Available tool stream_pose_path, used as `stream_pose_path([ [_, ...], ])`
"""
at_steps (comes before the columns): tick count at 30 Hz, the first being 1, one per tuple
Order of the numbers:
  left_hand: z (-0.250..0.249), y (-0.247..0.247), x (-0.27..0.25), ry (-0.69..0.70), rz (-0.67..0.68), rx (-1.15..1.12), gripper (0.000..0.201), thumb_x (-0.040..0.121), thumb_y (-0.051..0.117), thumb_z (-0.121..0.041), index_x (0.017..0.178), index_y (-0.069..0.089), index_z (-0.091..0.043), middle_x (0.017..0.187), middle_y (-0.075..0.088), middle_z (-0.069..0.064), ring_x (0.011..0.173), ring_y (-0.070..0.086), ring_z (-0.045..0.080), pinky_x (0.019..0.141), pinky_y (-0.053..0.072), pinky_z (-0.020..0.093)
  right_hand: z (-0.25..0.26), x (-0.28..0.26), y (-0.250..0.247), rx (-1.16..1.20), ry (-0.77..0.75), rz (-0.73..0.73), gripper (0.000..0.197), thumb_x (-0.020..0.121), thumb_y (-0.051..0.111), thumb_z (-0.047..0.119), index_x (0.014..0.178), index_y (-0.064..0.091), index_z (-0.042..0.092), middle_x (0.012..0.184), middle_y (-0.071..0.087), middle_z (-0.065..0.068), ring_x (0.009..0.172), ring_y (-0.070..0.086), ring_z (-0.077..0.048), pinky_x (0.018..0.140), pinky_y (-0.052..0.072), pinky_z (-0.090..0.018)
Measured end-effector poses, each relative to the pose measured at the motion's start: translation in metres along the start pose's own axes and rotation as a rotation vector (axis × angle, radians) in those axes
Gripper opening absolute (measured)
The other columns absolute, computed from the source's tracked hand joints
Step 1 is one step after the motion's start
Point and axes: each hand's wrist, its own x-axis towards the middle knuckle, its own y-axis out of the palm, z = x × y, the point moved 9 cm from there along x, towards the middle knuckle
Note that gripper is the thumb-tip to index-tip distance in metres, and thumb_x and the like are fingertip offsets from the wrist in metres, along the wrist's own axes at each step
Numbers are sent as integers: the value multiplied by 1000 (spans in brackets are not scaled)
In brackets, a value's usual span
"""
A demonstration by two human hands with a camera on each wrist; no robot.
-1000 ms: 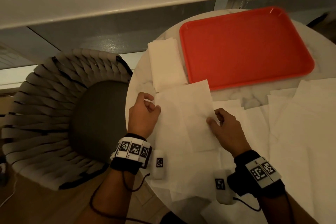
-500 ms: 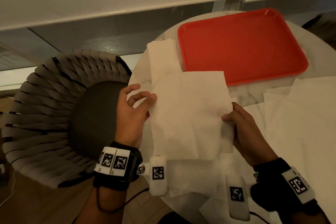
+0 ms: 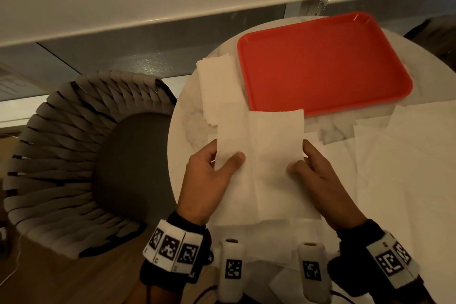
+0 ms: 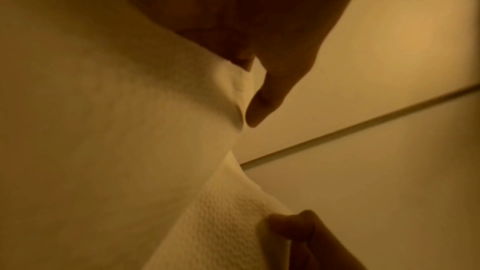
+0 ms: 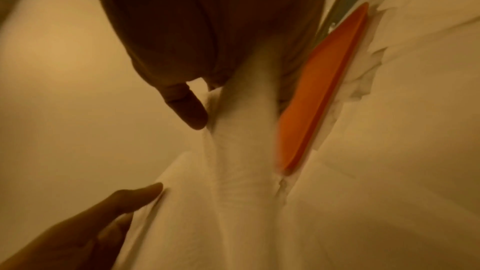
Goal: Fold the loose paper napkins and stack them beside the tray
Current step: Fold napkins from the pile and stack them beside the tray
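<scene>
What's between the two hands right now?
Head view: only the napkin, stretched between left hand and right hand, each pinching a side edge.

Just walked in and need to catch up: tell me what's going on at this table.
A person is folding paper napkins. The left hand and right hand each pinch a side of one white napkin, held up over the round marble table. A stack of folded napkins already lies against the left side of the empty red tray. More loose napkins are spread over the table to the right, not yet folded.
</scene>
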Motion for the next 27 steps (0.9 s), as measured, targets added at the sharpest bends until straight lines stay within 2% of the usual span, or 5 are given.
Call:
stream_pose_path([
  [6,-13,22,-8,43,97,-16,21,93,64,-18,113,68,-25,106,74,-6,96,71,11,80,60,35,7,-3,20,100,-16,79,37,94,44,-3,120,55,20,107,70,5,96,67,-10,78,53,-21],
  [11,-12,35,-7,-20,135,-170,38,87,60,-33,119,66,-12,104,73,6,97,71,23,81,61,37,-7,-1,26,197,42,26,38,85,60,30,121,48,29,112,69,5,101,68,-17,84,58,-37],
  [15,19,-2,9,-48,-110,-58,16,95,60,-33,107,65,-23,106,68,-2,99,66,23,84,58,39,-17,3,23,181,57,2,43,91,63,7,123,45,28,114,70,5,102,69,-15,81,59,-32],
  [21,54,11,19,-294,8,-197,26,96,59,-27,104,68,-4,101,74,7,92,70,21,86,58,41,-32,21,33,161,117,61,46,94,45,-2,127,46,30,116,68,2,103,67,-19,85,58,-39],
  [27,51,-29,98,-115,-137,78,18,87,66,-42,90,70,-24,93,74,0,93,69,24,87,57,51,-55,43,29,-532,14,27,32,94,54,19,123,46,31,117,54,7,91,59,-6,73,47,-19],
])
